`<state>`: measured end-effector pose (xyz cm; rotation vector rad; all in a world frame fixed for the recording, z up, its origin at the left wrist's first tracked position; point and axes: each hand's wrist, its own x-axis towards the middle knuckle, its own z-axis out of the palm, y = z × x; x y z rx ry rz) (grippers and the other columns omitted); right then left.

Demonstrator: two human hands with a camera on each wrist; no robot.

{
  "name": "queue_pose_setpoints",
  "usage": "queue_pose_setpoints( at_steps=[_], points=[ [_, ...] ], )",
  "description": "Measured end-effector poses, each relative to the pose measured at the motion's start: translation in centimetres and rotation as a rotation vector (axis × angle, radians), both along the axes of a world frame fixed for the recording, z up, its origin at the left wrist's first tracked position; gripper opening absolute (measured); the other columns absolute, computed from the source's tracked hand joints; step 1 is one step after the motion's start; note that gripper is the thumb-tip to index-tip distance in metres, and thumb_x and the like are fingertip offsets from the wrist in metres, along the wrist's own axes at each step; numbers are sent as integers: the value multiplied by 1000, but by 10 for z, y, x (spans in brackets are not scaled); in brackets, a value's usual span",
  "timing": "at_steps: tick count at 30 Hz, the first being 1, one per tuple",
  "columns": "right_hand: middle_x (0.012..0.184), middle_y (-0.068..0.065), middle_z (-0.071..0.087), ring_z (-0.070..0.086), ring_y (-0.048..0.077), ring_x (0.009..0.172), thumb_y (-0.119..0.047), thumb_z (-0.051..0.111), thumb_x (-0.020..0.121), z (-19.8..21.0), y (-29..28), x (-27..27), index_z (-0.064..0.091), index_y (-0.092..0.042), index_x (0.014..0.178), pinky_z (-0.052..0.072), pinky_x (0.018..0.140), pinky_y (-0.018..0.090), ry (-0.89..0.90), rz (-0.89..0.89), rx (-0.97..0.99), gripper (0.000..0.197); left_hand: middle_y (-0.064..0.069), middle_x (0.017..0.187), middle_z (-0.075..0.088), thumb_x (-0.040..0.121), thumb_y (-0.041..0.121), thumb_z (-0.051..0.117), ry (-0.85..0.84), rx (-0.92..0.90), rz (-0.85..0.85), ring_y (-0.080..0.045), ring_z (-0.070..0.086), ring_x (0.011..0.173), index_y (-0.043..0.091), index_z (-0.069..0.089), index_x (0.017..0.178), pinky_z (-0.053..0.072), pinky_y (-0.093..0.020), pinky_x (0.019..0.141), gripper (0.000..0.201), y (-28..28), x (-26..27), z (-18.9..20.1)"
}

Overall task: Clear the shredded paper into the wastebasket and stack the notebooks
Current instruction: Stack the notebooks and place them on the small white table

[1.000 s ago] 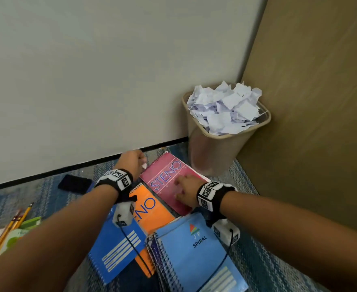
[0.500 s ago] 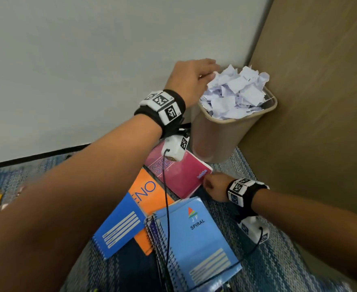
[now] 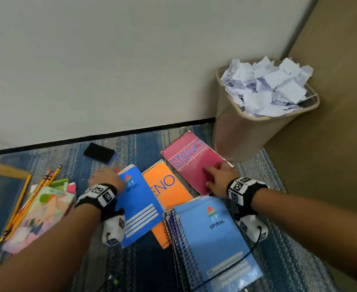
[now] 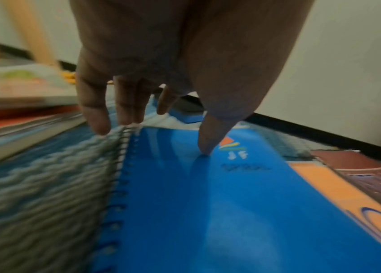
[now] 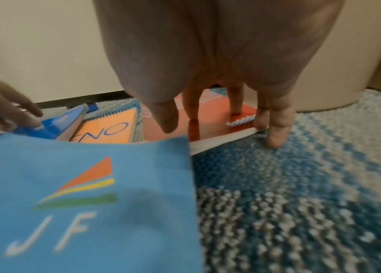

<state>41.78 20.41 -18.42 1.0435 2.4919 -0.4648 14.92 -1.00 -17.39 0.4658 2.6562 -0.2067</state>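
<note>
light-blue pad (image 3: 213, 239) nearest, floppy cover, best taken by the spiral | right hand (image 3: 219, 181) spread on pink pad (image 3: 194, 163), fingers hooking its right edge | left hand (image 3: 107, 179) spread, thumb on blue pad (image 3: 139, 207), fingers at spiral | bin (image 3: 236, 131) far right, paper (image 3: 268, 87) heaped

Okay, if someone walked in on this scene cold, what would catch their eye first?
Probably the wastebasket in the corner, heaped over its rim with shredded paper. Next, the bright notebooks fanned across the rug: the right hand rests on the pink steno notebook, the left hand touches the dark blue spiral notebook.
</note>
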Motion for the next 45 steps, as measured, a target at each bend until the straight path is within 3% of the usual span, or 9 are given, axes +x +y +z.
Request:
queue_pose_setpoints(
  at_steps=[4, 14, 18, 22, 29, 33, 35, 38, 45],
  points=[
    [151, 15, 15, 21, 48, 134, -46, 47, 90, -8, -9, -27, 30, -50, 143, 22, 116, 46, -96, 67, -31, 56, -18, 148, 38, 83, 63, 55, -131, -69, 54, -35, 40, 134, 5, 38, 142, 35, -37, 109, 85, -45, -17, -21],
    [117, 7, 52, 54, 23, 108, -56, 54, 90, 17, -7, -3, 61, -21, 114, 42, 102, 38, 336, -84, -218, 43, -19, 98, 63, 84, 7, 65, 87, 722, -138, -35, 60, 92, 9, 57, 105, 41, -36, 77, 22, -24, -18, 90],
    [108, 5, 68, 65, 26, 92, -80, 68, 58, 48, -20, 22, 63, -23, 111, 55, 77, 41, 565, -428, -882, 78, -10, 92, 55, 85, 13, 66, -9, 865, -197, -24, 51, 76, 19, 54, 102, 44, -28, 59, 22, 7, 5, 139],
    [125, 11, 65, 65, 31, 109, -59, 81, 62, 68, -42, 42, 56, -16, 132, 56, 81, 41, 680, -514, -1263, 86, -10, 94, 60, 87, 16, 66, -452, 919, -215, -28, 62, 76, 20, 50, 99, 56, -44, 66, 21, 31, 77, 112],
    [122, 8, 64, 60, 26, 112, -29, 77, 80, 12, -80, 116, 56, -22, 121, 47, 102, 45, 338, -512, -595, 47, -11, 123, 42, 79, 47, 71, -409, 565, -21, -30, 54, 102, 17, 46, 119, 47, -35, 89, 56, -12, 181, 21],
    [127, 0, 52, 52, 22, 120, -29, 80, 72, 2, -82, 117, 31, -23, 136, 42, 103, 41, 197, -413, -561, 80, -3, 81, 45, 75, 69, 63, -730, 439, 339, -18, 47, 69, -2, 28, 137, 47, -34, 66, 100, -33, 201, 15],
    [118, -8, 63, 61, 15, 110, -22, 85, 60, 0, -91, 110, 44, -26, 125, 49, 99, 41, 261, -417, -656, 77, 3, 73, 37, 70, 72, 65, -822, 490, 436, -11, 40, 60, 0, 34, 134, 41, -33, 59, 101, -35, 206, 18],
    [100, -10, 73, 69, 14, 98, -5, 83, 53, -2, -106, 101, 65, -27, 103, 55, 91, 39, 319, -473, -773, 57, 4, 85, 60, 46, 68, 83, -838, 639, 528, -13, 58, 72, 11, 60, 97, 52, -32, 76, 80, -32, 218, 20],
    [115, 18, 65, 68, 32, 97, -3, 85, 25, 9, -89, 102, 35, -5, 123, 56, 83, 53, 658, -862, -932, 110, -13, 101, 68, 68, 4, 76, -908, 982, 476, -31, 67, 86, 14, 50, 111, 56, -48, 81, 51, -1, 232, 43]
  ],
)
